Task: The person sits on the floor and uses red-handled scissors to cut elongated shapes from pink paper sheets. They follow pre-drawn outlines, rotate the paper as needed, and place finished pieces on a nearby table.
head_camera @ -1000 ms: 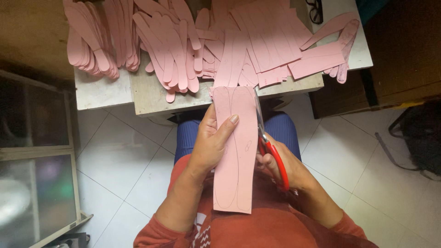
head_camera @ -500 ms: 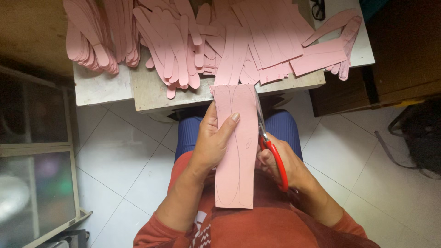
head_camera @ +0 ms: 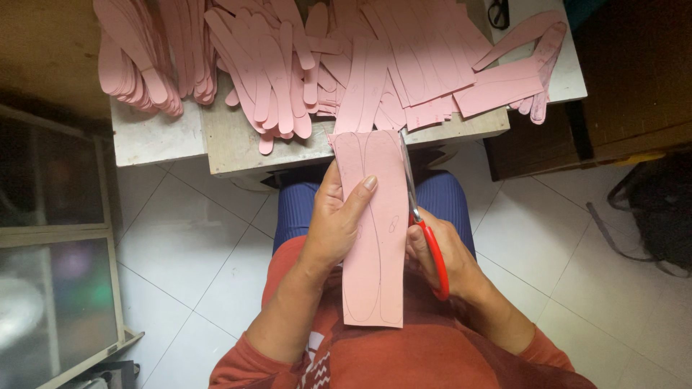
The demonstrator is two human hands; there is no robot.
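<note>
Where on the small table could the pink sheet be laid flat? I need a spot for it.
Bare patches: the table's near-left corner below the stacked pink cutouts, and the wooden front edge beside the held sheet. A white strip shows at the far-right corner. Everywhere else, loose pink strips crowd it.

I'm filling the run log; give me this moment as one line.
left hand: holds pink sheet | right hand: red-handled scissors, blades along sheet's right edge | table: pink cut strips

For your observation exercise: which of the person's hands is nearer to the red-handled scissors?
Right. The right hand grips the red-handled scissors at the sheet's right edge; the left hand holds the pink sheet from its left side, apart from the scissors.
</note>
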